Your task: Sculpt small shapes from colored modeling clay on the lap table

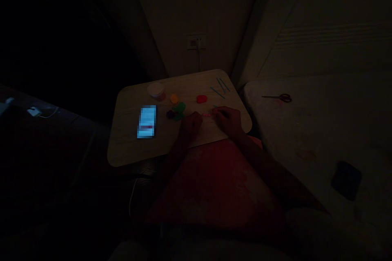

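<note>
Dim light falls on a small pale table (131, 151). Between my two hands stretches a thin pinkish-red strand (206, 115) that looks like modelling clay. My left hand (192, 124) is closed at its left end, fingers curled. At the right end my right hand (229, 119) pinches it, thumb and fingers together. Just beyond the strand lies a red clay lump (201, 98). Left of my left hand are a green clay piece (179, 109), a dark purple lump (170, 114) and a yellow-orange lump (174, 98). Fine detail at the fingertips is lost in the dark.
A lit phone (147, 121) lies on the table's left, below a pale tub (156, 91). Several thin bluish sticks (218, 92) lie at the back right. Scissors (281, 97) and a dark object (346, 180) rest on the light surface to the right. A wall socket (196, 42) holds a plug.
</note>
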`<state>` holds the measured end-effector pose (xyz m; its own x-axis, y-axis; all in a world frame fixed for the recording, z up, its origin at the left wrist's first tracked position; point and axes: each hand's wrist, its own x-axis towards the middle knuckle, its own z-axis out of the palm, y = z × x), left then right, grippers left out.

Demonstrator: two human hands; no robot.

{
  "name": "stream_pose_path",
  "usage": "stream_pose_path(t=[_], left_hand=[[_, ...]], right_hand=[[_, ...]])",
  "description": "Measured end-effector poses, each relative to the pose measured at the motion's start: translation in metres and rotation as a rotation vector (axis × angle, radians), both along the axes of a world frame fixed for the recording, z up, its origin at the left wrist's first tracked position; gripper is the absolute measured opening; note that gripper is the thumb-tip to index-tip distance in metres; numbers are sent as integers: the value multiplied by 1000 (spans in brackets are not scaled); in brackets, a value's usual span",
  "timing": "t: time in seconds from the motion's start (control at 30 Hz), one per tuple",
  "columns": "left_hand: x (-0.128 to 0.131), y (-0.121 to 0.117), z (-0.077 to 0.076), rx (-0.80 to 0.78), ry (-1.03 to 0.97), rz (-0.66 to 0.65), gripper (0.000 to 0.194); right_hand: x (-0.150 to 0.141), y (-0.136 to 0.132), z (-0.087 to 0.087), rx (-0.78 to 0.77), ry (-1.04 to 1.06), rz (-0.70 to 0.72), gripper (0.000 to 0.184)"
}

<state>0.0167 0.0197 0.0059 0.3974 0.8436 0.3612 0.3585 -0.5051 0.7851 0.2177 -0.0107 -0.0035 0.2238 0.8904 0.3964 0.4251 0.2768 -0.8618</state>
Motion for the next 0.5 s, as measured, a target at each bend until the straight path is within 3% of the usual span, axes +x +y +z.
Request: stream_pose_path(t=[0.13, 0.23, 0.5], left_hand=[[0, 0, 1, -3, -4, -5, 30], [0, -1, 1, -1, 13, -2, 31], [-1, 0, -2, 4, 3, -8, 31]], right_hand=[[-1, 0, 2, -70, 29, -59, 14], [-1, -2, 4, -85, 54, -107, 21], [1, -1, 5, -12, 80, -11, 28]])
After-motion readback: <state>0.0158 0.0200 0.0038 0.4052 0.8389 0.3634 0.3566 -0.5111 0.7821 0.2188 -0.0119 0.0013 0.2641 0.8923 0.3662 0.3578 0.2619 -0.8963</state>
